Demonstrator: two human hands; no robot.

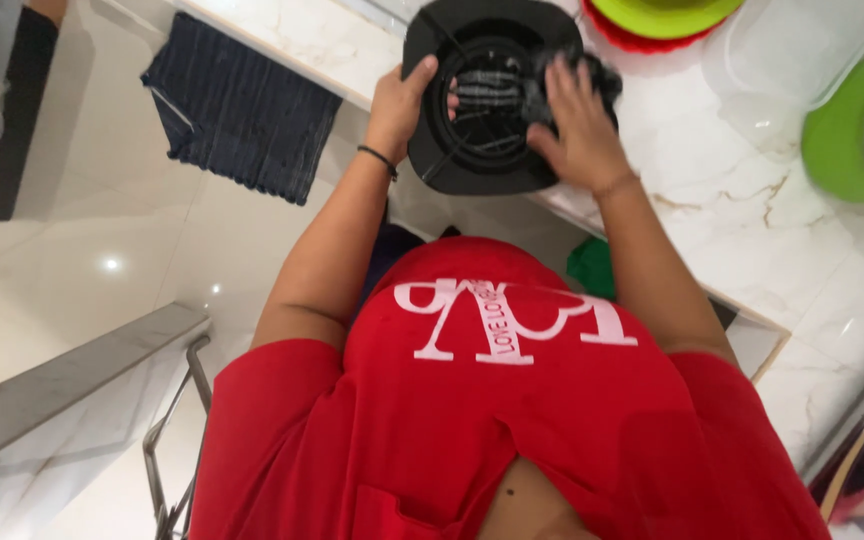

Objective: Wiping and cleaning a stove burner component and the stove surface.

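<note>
Left hand fingers clamped on the rim of a black ribbed plastic housing at the marble counter edge; right hand fingers spread, pressing a dark cloth into it. Likely stiff, light, slick — grip the rim. Beyond the housing: green bowl, clear tub; dark mat left of it on the floor.

A black, squarish appliance base with rounded corners lies with its ribbed, vented underside facing up, at the edge of a white marble counter. The left hand clasps its left rim, thumb over the edge. The right hand presses a dark cloth onto its right side, fingers spread.
</note>
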